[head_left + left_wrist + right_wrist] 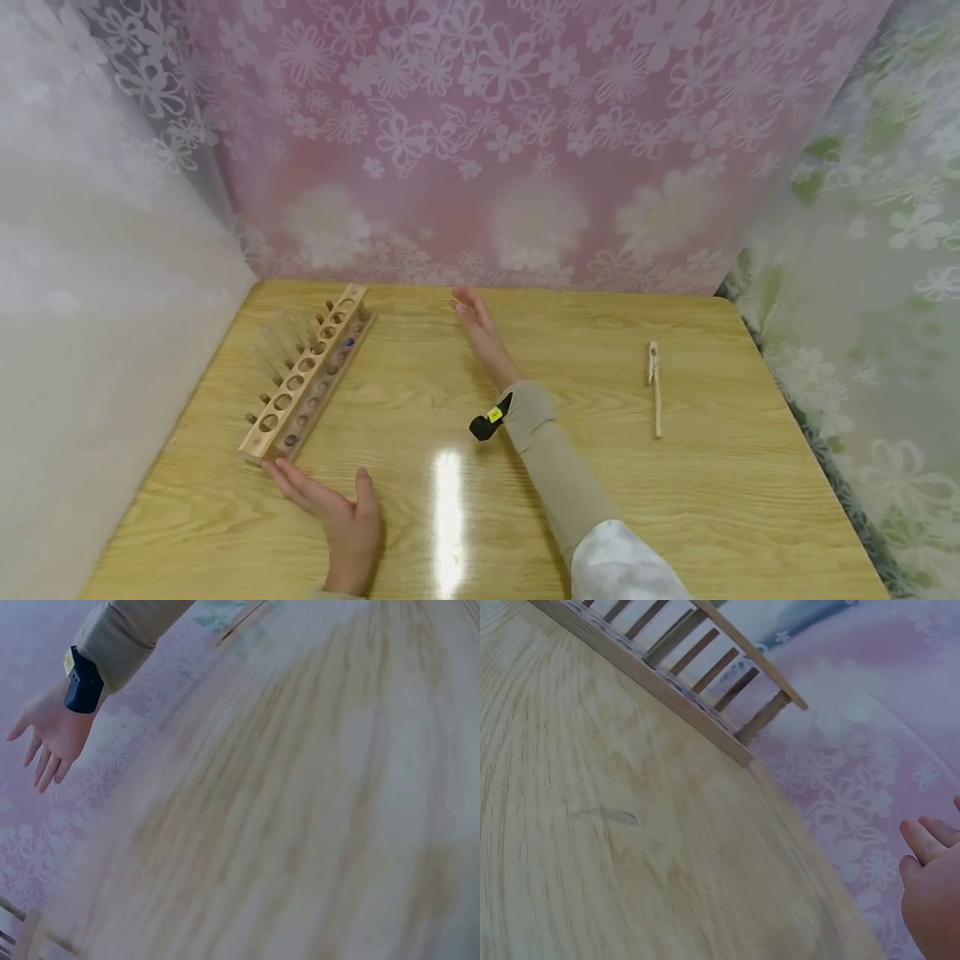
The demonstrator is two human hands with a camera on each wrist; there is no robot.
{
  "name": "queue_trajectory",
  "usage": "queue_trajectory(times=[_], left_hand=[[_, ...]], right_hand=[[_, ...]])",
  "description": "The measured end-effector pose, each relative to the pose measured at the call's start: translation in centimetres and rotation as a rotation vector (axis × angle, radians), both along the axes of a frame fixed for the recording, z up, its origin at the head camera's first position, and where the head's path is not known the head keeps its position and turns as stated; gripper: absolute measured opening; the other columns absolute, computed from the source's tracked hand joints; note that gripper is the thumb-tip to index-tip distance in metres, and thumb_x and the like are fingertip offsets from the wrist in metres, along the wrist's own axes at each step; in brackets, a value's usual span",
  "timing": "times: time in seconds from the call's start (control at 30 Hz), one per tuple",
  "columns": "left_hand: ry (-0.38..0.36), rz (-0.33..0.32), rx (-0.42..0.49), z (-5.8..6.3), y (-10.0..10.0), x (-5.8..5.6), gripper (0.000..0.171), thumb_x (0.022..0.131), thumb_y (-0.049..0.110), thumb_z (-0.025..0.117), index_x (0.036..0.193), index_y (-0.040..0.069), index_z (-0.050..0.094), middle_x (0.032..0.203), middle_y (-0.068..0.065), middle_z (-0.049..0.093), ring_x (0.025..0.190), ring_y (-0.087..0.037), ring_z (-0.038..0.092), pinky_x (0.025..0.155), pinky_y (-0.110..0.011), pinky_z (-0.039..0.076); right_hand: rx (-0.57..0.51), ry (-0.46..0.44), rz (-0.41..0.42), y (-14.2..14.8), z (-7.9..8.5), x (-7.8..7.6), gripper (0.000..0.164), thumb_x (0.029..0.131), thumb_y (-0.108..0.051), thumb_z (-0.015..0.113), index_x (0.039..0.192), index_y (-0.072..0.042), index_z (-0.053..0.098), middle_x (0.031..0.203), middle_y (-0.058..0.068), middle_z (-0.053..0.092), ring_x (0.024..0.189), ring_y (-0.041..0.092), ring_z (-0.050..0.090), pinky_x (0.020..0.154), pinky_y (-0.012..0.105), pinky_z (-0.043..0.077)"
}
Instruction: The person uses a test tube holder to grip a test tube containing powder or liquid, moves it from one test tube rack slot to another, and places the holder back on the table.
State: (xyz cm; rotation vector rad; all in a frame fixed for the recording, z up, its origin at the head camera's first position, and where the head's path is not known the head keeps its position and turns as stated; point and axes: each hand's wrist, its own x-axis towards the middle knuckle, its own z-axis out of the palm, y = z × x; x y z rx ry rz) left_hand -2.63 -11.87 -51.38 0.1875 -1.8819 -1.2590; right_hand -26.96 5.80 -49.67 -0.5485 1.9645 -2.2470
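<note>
On the left side there is a pale curtain (pixel 97 250) with white flowers. Next to it, on the left part of the wooden table (pixel 735 467), a wooden rack (pixel 302 374) stands in a slanting line, its far end close to the back edge of the table. Its upper board has a row of round holes, and the lower board lies under it with round marks, one of them blue. Along its left side there is a row of short pegs (pixel 265 398), and several clear tubes (pixel 274 346) stand in this row, tilted to the left in the head view.

The left hand (pixel 341 518) is at the near end of the rack. Its fingers are straight and close together, the thumb is spread away, and the fingertips seem to touch the wood. Behind everything hangs a pink curtain (pixel 525 83) with white flowers.

More to the right, the right hand (pixel 483 337) is near the back edge, well apart from the rack. Its fingers are extended and slightly spread, as the left wrist view shows. A black device (pixel 482 428) with a yellow label is at the wrist, beside a beige sleeve (pixel 566 475).

Farther right, a wooden clip (pixel 656 392) lies on the table, before a green and white curtain (pixel 885 317).
</note>
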Motion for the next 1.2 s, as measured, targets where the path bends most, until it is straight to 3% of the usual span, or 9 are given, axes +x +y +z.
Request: queue_trajectory(times=[0.13, 0.27, 0.43, 0.57, 0.67, 0.8, 0.87, 1.2], left_hand=[[-0.086, 0.004, 0.083, -0.6, -0.5, 0.2, 0.1, 0.08, -0.016, 0.057, 0.152, -0.009, -0.012, 0.156, -0.031, -0.022, 0.147, -0.036, -0.021, 0.119, -0.035, -0.011], [-0.158, 0.01, 0.129, -2.5, -1.3, -0.1, 0.102, 0.084, -0.012, 0.059, 0.155, -0.002, -0.014, 0.158, -0.024, -0.023, 0.147, -0.025, -0.022, 0.117, -0.028, -0.01], [-0.165, 0.008, 0.14, -3.9, -2.1, -0.6, 0.102, 0.086, -0.008, 0.059, 0.156, 0.003, -0.015, 0.159, -0.018, -0.022, 0.147, -0.022, -0.021, 0.117, -0.028, -0.008], [-0.174, 0.0, 0.17, -3.9, -2.2, -0.9, 0.101, 0.088, -0.006, 0.058, 0.157, 0.007, -0.014, 0.16, -0.013, -0.021, 0.147, -0.019, -0.02, 0.117, -0.026, -0.008], [-0.21, 0.001, 0.208, -3.0, -2.0, -0.8, 0.1, 0.089, -0.006, 0.057, 0.157, 0.006, -0.015, 0.16, -0.014, -0.022, 0.147, -0.019, -0.02, 0.117, -0.028, -0.008], [-0.288, 0.01, 0.268, -3.0, -2.1, -0.7, 0.099, 0.092, -0.001, 0.057, 0.156, 0.008, -0.018, 0.16, -0.013, -0.025, 0.146, -0.017, -0.022, 0.117, -0.03, -0.011], [-0.312, 0.013, 0.286, -3.8, -2.5, -0.8, 0.099, 0.094, 0.003, 0.056, 0.156, 0.011, -0.021, 0.161, -0.009, -0.026, 0.145, -0.013, -0.023, 0.117, -0.029, -0.013], [-0.341, 0.008, 0.332, -3.7, -3.1, -1.1, 0.093, 0.098, 0.01, 0.052, 0.155, 0.007, -0.021, 0.161, -0.011, -0.026, 0.146, -0.014, -0.022, 0.116, -0.027, -0.014]], right_hand=[[0.018, -0.058, 0.014, -1.6, -0.6, -0.7, 0.052, 0.108, -0.03, 0.042, 0.153, -0.006, 0.03, 0.156, 0.01, 0.034, 0.143, 0.025, 0.034, 0.119, 0.046, 0.023], [0.054, -0.112, 0.023, -3.0, -1.0, -1.3, 0.053, 0.107, -0.037, 0.042, 0.153, -0.01, 0.033, 0.156, 0.01, 0.035, 0.142, 0.022, 0.036, 0.119, 0.044, 0.024], [0.102, -0.132, 0.06, -4.9, -1.5, -2.0, 0.052, 0.108, -0.036, 0.041, 0.152, -0.01, 0.035, 0.157, 0.009, 0.035, 0.143, 0.023, 0.034, 0.119, 0.044, 0.023], [0.119, -0.105, 0.111, -6.4, -2.0, -2.3, 0.053, 0.109, -0.036, 0.036, 0.152, -0.005, 0.035, 0.158, 0.011, 0.033, 0.144, 0.026, 0.033, 0.12, 0.042, 0.023], [0.124, -0.12, 0.148, -7.5, -2.6, -2.1, 0.056, 0.109, -0.041, 0.032, 0.155, -0.008, 0.033, 0.159, 0.007, 0.033, 0.145, 0.024, 0.032, 0.12, 0.038, 0.022], [0.175, -0.168, 0.173, -8.6, -3.0, -1.6, 0.059, 0.108, -0.047, 0.031, 0.157, -0.015, 0.032, 0.159, -0.002, 0.033, 0.146, 0.018, 0.029, 0.12, 0.036, 0.02], [0.205, -0.179, 0.197, -9.0, -2.9, -1.4, 0.06, 0.107, -0.049, 0.03, 0.158, -0.016, 0.03, 0.16, -0.005, 0.031, 0.147, 0.018, 0.027, 0.121, 0.037, 0.018], [0.202, -0.144, 0.312, -10.6, -2.0, -1.1, 0.066, 0.106, -0.053, 0.022, 0.16, -0.015, 0.019, 0.164, 0.004, 0.02, 0.15, 0.026, 0.019, 0.122, 0.045, 0.012]])
